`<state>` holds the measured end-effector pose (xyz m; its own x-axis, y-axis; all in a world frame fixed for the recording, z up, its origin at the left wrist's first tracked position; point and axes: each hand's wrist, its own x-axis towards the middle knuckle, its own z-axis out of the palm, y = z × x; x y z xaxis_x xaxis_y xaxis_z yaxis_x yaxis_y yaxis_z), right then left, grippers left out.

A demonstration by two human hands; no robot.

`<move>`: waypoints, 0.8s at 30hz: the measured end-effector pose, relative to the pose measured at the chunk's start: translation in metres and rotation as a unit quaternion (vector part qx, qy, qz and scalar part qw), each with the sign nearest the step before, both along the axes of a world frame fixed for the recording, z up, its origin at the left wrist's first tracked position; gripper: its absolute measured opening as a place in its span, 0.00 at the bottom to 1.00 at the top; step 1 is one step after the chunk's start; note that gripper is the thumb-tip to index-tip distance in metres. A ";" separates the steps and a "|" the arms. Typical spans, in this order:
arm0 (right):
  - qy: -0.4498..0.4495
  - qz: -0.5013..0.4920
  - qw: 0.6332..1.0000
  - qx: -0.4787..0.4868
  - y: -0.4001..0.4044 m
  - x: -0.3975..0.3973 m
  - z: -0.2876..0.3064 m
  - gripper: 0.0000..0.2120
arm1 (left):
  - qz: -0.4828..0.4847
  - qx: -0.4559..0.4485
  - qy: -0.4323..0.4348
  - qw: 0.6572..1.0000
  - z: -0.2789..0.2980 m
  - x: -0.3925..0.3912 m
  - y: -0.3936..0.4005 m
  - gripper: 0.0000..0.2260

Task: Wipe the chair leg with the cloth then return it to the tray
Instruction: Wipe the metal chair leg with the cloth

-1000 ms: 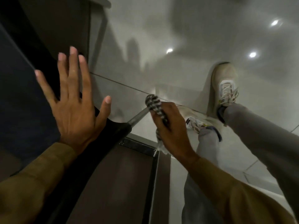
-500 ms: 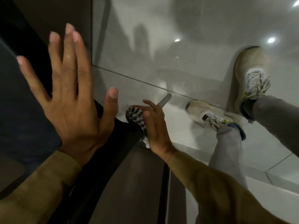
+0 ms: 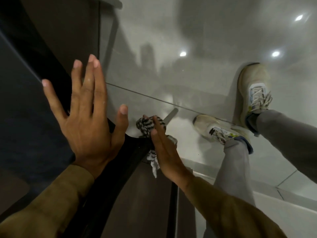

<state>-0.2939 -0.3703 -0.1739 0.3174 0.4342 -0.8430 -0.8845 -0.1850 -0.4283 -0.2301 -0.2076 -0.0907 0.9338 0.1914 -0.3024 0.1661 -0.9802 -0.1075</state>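
Note:
My right hand (image 3: 164, 148) grips a black-and-white striped cloth (image 3: 147, 126), wrapped around the upper part of a slim metal chair leg (image 3: 170, 115). The leg's bare lower end shows just beyond the cloth, reaching down to the floor. A loose end of the cloth hangs below my palm. My left hand (image 3: 87, 117) lies flat with fingers spread on the chair's dark seat (image 3: 25, 117), holding nothing. The seat's black edge (image 3: 120, 162) runs between my two hands. No tray is in view.
The floor is glossy grey tile (image 3: 171, 57) with ceiling light reflections. My two feet in pale sneakers (image 3: 252, 86) stand to the right of the leg, in grey trousers. A dark brown panel (image 3: 151, 203) lies under the seat edge.
My right hand slid the cloth from the leg's lower part up toward the seat, baring the leg's lower end. My left hand stayed flat on the seat.

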 end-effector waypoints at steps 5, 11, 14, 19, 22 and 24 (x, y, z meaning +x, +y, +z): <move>0.003 0.065 0.995 -0.080 -0.002 0.021 -0.089 0.23 | 0.016 -0.013 -0.017 1.000 -0.002 -0.002 0.000 0.35; 0.114 -0.049 0.992 -0.036 -0.001 0.016 -0.031 0.20 | 0.017 0.001 -0.020 1.000 0.003 0.001 -0.002 0.34; 0.081 -0.025 0.996 0.018 -0.009 0.005 0.018 0.20 | 0.010 0.001 -0.009 1.000 0.004 0.002 -0.002 0.33; -0.072 0.071 0.994 -0.028 0.003 0.020 -0.047 0.20 | -0.001 0.011 -0.037 0.999 -0.006 -0.003 0.003 0.33; -0.021 0.158 0.986 -0.054 0.003 0.037 -0.087 0.22 | -0.002 0.009 -0.053 0.999 -0.008 -0.004 0.005 0.33; 0.019 0.144 0.986 -0.087 0.003 0.043 -0.089 0.20 | -0.006 0.016 -0.050 0.999 -0.007 -0.003 0.004 0.33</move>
